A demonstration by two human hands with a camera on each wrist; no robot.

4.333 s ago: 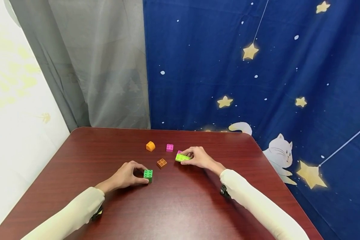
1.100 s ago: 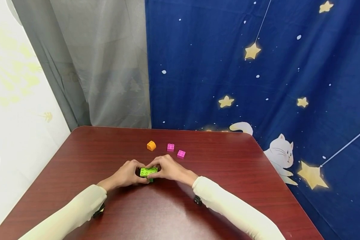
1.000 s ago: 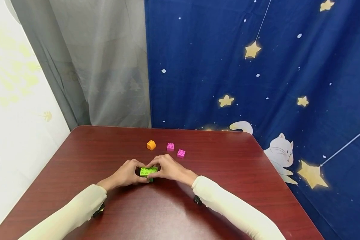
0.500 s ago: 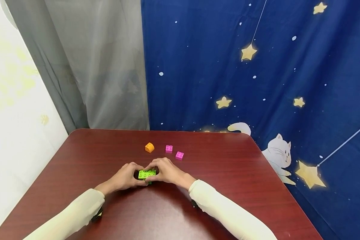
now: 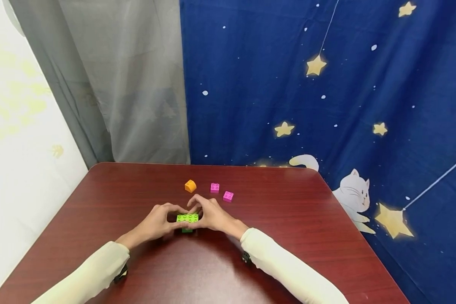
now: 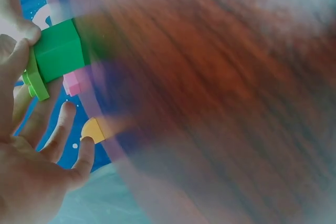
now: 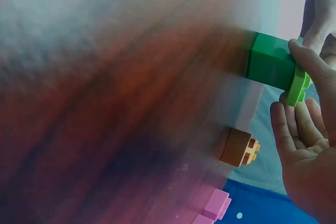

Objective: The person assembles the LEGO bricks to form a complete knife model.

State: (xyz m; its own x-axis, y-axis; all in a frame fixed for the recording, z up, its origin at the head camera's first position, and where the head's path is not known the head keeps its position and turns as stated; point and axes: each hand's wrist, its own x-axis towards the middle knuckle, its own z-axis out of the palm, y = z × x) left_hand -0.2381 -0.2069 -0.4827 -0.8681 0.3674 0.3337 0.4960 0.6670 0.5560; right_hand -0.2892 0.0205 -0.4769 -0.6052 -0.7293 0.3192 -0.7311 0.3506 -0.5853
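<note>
My two forearms in cream sleeves come in from the near corners and slant forward until both hands meet over one small stack a little left of the middle of the counter (image 5: 197, 261). My left hand (image 5: 156, 221) comes in from the left, thumb along the near side of the lime plate (image 5: 187, 218) and index finger arched to its far side, the remaining fingers spread apart in the left wrist view. My right hand (image 5: 214, 217) mirrors it from the right, pinching the plate's other end between thumb and fingers, with one fingertip raised above the far edge. So I have the lime plate gripped at both ends, though my left index tip is partly hidden and I can't be sure how firmly it touches.

The plate lies flat, studs up, its long axis running left to right across my view, four studs to a row. Beneath its middle stands the green brick (image 5: 187, 230), upright, one face toward me, and the plate overhangs it on the left and right.

Beyond my hands, toward the far edge, sit the curved amber brick (image 5: 190, 186) and two pink bricks (image 5: 214, 188), the nearer pink one turned slightly. A blue star-printed curtain (image 5: 247, 84) hangs behind.
</note>
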